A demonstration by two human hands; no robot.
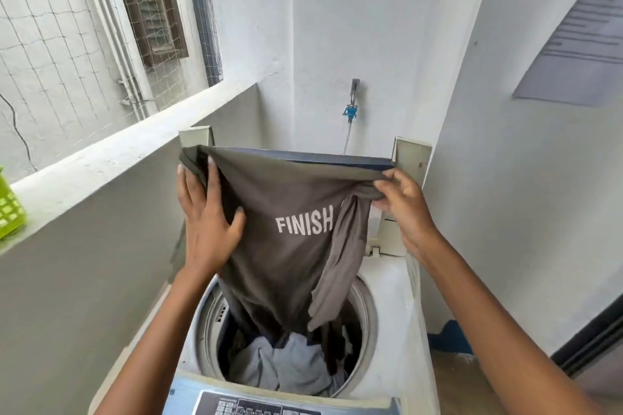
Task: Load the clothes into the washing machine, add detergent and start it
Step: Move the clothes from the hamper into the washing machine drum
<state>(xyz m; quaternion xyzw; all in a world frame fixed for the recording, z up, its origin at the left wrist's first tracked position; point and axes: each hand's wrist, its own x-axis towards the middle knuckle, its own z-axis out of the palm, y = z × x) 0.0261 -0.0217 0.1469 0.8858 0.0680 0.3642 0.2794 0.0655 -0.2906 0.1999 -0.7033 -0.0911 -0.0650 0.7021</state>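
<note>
Head view: grey-brown shirt (286, 246) printed "FINISH".

Dark grey shirt (290, 246) hanging over the open washing machine (387, 283)

It reads "FINISH"; its lower end dips into the drum (365, 310), above pale blue clothes (293, 364).

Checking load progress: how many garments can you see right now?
At least 2: a dark grey shirt printed FINISH, held above the drum by the left hand and right hand, and a light blue garment inside. More likely hidden underneath.
</note>
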